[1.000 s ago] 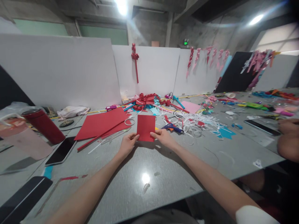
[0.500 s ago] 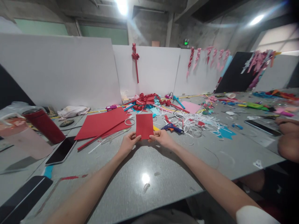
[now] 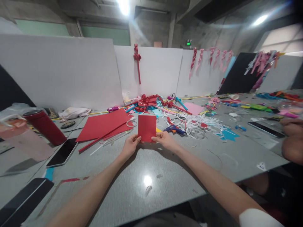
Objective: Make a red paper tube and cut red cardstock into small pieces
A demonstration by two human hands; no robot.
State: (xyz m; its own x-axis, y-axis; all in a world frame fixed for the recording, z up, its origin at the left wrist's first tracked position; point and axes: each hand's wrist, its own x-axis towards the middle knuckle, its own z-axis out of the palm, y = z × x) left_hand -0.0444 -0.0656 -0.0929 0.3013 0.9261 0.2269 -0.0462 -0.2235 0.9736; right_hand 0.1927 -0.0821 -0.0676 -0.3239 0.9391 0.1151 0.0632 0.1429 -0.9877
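Observation:
A small red paper piece [image 3: 147, 127] is held upright above the grey table [image 3: 132, 186]. My left hand [image 3: 131, 145] pinches its lower left corner, thumb in front. At its lower right corner my right hand [image 3: 164, 140] pinches it the same way. The fingers behind the paper are partly hidden. Just right of the paper lies a blue glue gun [image 3: 175, 129]. Large red sheets [image 3: 104, 123] lie to the left, with a thin red stick [image 3: 94, 143] across them.
A red bottle [image 3: 46, 127], a pink jug [image 3: 26, 138] and phones [image 3: 62, 153] stand or lie at left. Shredded white strips [image 3: 201, 123] and red ribbons [image 3: 150, 101] cover the back. Another person's hand [image 3: 292, 126] rests at the right edge.
The red paper shows slightly wider, turned a little more toward the camera. My left hand has shifted slightly left along it; both hands still hold it.

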